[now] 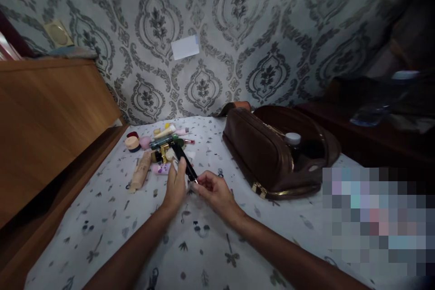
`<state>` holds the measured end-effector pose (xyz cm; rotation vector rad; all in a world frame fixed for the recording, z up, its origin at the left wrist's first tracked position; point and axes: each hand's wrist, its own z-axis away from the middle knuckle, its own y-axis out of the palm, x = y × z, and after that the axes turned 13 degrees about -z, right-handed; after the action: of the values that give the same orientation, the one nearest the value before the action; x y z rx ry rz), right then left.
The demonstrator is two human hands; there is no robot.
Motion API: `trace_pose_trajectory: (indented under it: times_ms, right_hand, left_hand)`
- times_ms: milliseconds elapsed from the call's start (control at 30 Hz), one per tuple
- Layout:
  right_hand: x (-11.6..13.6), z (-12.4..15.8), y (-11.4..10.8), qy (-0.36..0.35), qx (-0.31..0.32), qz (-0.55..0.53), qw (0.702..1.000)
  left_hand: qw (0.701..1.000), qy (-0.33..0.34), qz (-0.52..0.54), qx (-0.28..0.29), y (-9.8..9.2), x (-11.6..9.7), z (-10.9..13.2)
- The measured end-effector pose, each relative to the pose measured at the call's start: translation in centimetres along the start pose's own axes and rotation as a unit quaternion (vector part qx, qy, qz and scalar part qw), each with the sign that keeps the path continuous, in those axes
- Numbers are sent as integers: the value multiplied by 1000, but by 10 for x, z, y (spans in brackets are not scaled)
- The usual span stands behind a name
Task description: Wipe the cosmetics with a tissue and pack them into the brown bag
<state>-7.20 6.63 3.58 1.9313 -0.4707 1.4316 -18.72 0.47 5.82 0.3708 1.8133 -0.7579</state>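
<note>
A long, slim black tube (186,161) slants between my two hands, over the patterned cloth. My left hand (176,186) is closed around its middle, with a small white edge showing beside the fingers. Pinched fingers of my right hand (215,191) grip the tube's near end. Just beyond are a glittery green tube (161,141), a gold-coloured item (164,152), a pink-and-purple tube (161,169) and a beige squeeze tube (140,173). A round cream-coloured jar (132,143) with a dark base stands at the left of this pile.
To the right lies an open brown bag (258,145) with gold zips and a white-capped bottle (292,139) inside. A wooden cabinet (50,127) borders the left. Behind is a papered wall (204,9); a clear bottle (384,99) lies at far right.
</note>
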Motion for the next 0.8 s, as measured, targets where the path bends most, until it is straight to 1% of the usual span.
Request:
trace_pose_trajectory:
  times_ms: [100, 200, 300, 367, 433, 533, 600, 700, 800]
  right_hand:
    - [1, -3, -4, -47, -23, 34, 998]
    - [-1, -6, -8, -73, -57, 70, 993]
    - [-2, -6, -9, -112, -78, 132, 982]
    - [-2, -4, -9, -138, -76, 181, 971]
    - [0, -1, -8, -149, -70, 225, 960]
    - [1, 3, -6, -138, -64, 276, 949]
    - [2, 5, -4, -127, -56, 299, 944]
    - [2, 7, -3, -113, -40, 315, 942]
    - [4, 8, -2, -92, -31, 313, 945]
  left_hand:
    - [996, 45, -43, 67, 9, -1, 12]
    - [989, 66, -52, 125, 14, -3, 19]
    - [986, 76, -33, 144, 14, -7, 19]
    - [989, 72, -20, 125, 12, -10, 18]
    - [995, 48, -22, 90, 9, -12, 15]
    - [998, -18, -60, 18, 2, -9, 9]
    - [995, -47, -78, -27, -3, -6, 3]
    - [995, -40, -61, -68, -10, -1, -6]
    - [995, -32, -34, -85, -15, -1, -10]
